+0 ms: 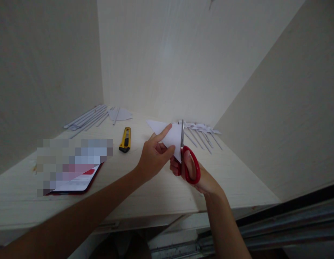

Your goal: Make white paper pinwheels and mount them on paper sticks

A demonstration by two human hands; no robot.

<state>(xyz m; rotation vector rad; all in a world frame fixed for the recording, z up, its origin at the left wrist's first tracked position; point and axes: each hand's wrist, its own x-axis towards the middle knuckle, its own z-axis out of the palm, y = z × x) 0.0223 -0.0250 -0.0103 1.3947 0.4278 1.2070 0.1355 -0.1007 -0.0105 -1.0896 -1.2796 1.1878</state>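
My left hand [156, 153] pinches a folded piece of white paper [170, 133] above the middle of the tabletop, its index finger lying along the paper's face. The paper tapers to a point at its upper left. In my right hand [190, 169] is a pair of scissors with red handles [195, 163], my thumb through one loop. The metal blades [182, 133] point away from me and lie along the paper's right edge. Whether the blades are closed fully on the paper, I cannot tell. Part of the lower handle is hidden behind my fingers.
A yellow box cutter [125, 139] lies left of my hands. Thin rolled paper sticks [88, 117] and a paper piece [122, 114] lie at the back left. Several sticks with paper shapes [203, 131] lie at the right. A partly blurred tablet-like device [77, 180] rests front left. Walls enclose the table [237, 183].
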